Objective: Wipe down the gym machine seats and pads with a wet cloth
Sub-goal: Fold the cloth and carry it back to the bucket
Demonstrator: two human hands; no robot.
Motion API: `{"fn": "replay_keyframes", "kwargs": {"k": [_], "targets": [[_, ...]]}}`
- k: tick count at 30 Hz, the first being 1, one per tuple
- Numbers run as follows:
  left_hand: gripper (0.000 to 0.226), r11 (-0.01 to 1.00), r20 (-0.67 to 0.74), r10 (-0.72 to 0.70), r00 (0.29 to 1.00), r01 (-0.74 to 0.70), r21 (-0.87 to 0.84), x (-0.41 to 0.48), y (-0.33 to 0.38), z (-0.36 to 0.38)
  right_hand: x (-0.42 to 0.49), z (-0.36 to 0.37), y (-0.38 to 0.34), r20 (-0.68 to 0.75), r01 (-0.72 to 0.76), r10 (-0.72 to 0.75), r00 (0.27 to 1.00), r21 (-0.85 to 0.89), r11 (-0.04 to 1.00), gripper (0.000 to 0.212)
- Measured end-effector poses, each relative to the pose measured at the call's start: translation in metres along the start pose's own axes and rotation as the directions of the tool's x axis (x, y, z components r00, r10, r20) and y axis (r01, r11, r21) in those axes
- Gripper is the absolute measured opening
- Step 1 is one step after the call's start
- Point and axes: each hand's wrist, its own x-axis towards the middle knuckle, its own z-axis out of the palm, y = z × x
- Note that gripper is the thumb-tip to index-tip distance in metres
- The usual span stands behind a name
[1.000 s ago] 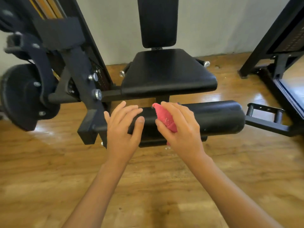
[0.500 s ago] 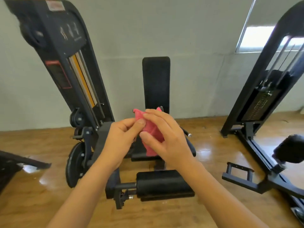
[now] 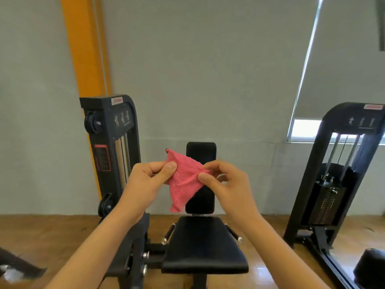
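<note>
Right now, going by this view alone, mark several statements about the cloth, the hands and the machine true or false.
1. The left hand and the right hand both pinch the pink cloth. True.
2. The back pad stands upright behind the seat. True.
3. The pink cloth lies flat on the seat. False: it is held up in the air, in front of the back pad.
4. The window blind is rolled fully up. False: it hangs most of the way down, with only a strip of window showing below it.
</note>
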Motion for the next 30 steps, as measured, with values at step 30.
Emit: {"fn": "replay_keyframes", "kwargs": {"k": [30], "targets": [[0.032, 0.948, -0.058, -0.113, 0.992, 0.091, -0.305, 0.015, 0.055, 0.014, 0.026, -0.040, -0.052, 0.212, 0.034, -0.007, 0.977, -0.121, 0.992, 0.044]]}}
